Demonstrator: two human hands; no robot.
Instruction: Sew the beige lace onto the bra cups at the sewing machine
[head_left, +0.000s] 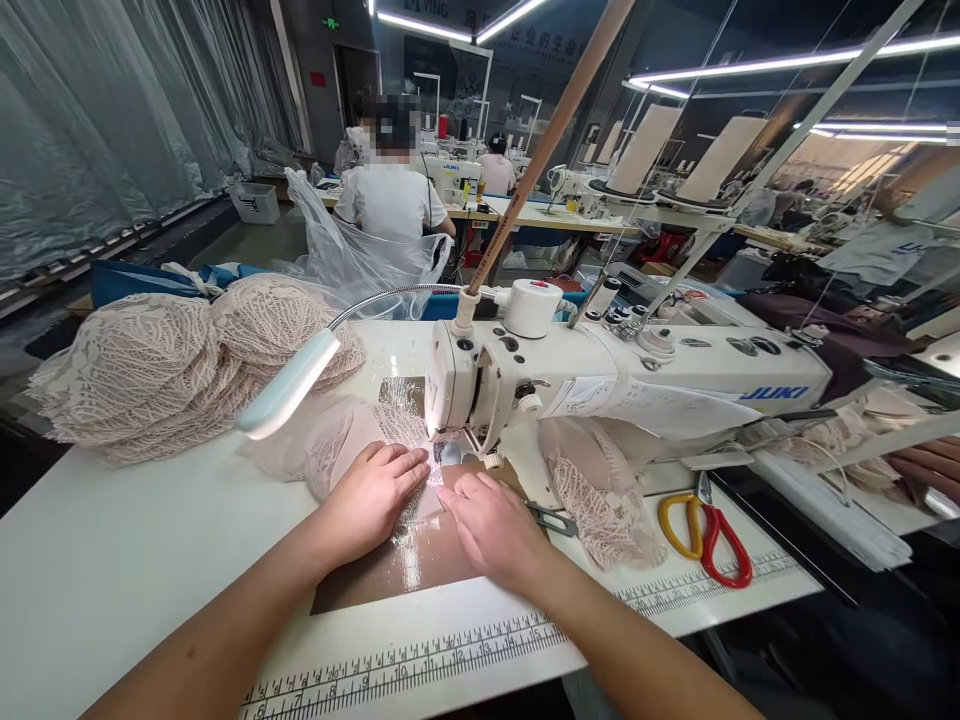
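A beige lace bra cup point(330, 447) lies under the needle end of a white JUKI sewing machine point(517, 375). My left hand point(381, 495) rests flat on its lace, fingers stretched toward the needle. From the right, my right hand point(491, 525) has bent fingers, with thumb and forefinger pinched at the lace edge just in front of the presser foot; the fingertips are partly hidden. Both hands are over a shiny brown plate point(360, 580) on the table. Another lace piece point(600, 500) lies to the right of my right hand.
Stacked lace cups point(142, 370) stand at the left, beneath a lamp point(292, 385) on a bendy neck. Scissors point(705, 535) with yellow and red handles lie at the right. A printed ruler point(420, 665) runs along the front edge. A person in white point(390, 200) sits ahead.
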